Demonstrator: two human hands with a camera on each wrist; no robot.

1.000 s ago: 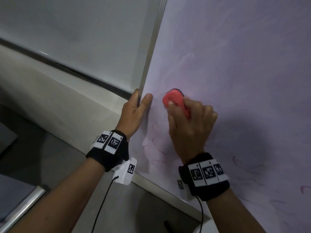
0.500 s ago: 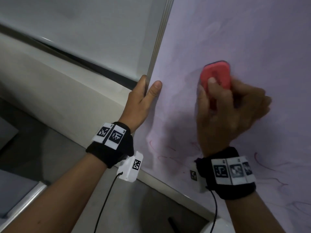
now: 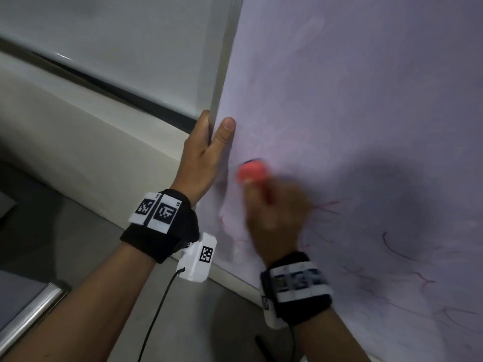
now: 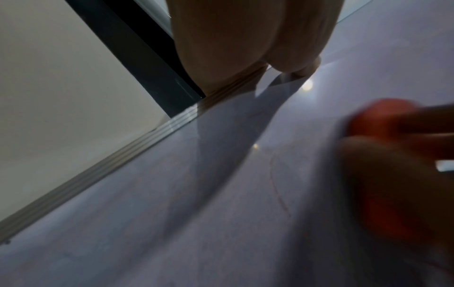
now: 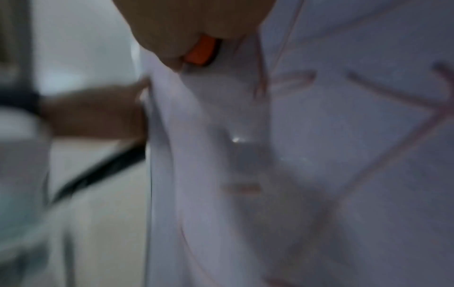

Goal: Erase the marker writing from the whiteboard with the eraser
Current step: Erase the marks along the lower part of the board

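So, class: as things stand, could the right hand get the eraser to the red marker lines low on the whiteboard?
Probably yes: the right hand holds the eraser against the whiteboard, and nothing lies between it and the marker lines.

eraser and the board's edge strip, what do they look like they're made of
Eraser: red body, matte, probably plastic or foam, with a dark layer against the board that may be felt; motion blur leaves it open.
Edge strip: grey with fine lengthwise ridges and a dull sheen, likely brushed aluminium.
Whiteboard: smooth and glossy, it mirrors small light spots; coating type cannot be told.
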